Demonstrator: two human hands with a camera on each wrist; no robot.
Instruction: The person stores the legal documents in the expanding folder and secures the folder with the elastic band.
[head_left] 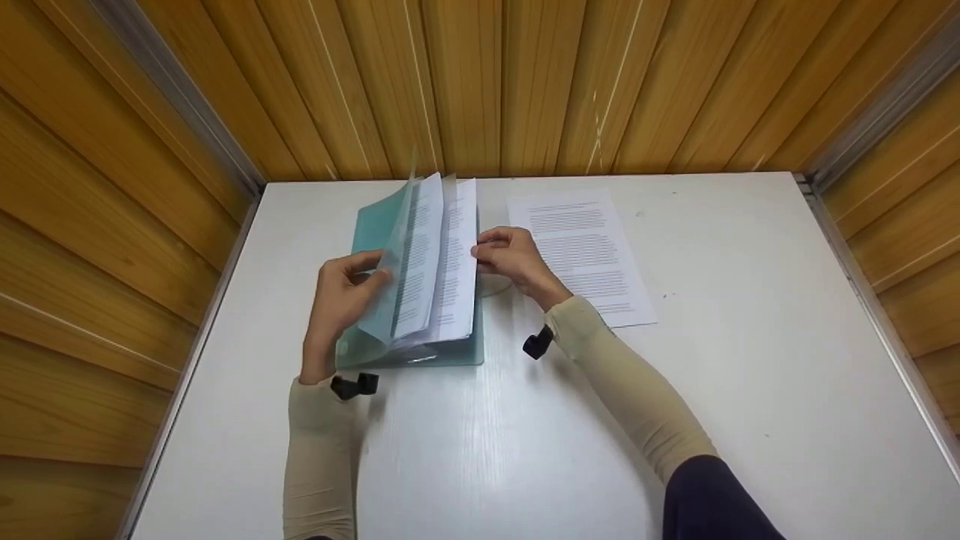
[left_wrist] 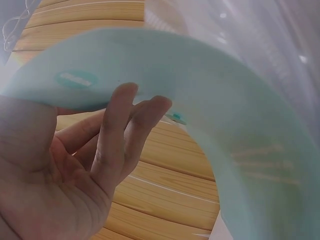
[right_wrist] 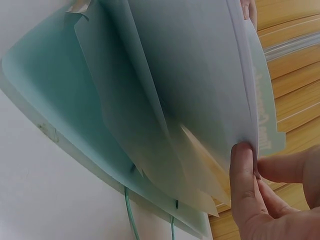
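Note:
A teal plastic document folder (head_left: 379, 217) stands partly open on the table, with printed sheets (head_left: 456, 277) inside it. My left hand (head_left: 345, 292) holds back the folder's translucent cover (left_wrist: 175, 65), which bends in a wide curve in the left wrist view. My right hand (head_left: 514, 259) pinches the right edge of the sheets between thumb and fingers. Close up in the right wrist view, the fingers (right_wrist: 243, 170) grip a white paper edge (right_wrist: 245, 85). Behind that edge, several thin dividers (right_wrist: 130, 90) fan out from the folder's teal back.
A loose printed sheet (head_left: 589, 255) lies flat on the white table (head_left: 750, 375), right of the folder and partly behind my right hand. Green elastic cord (right_wrist: 131, 215) hangs from the folder. Wood-patterned panels (head_left: 540, 82) enclose the table's back and sides.

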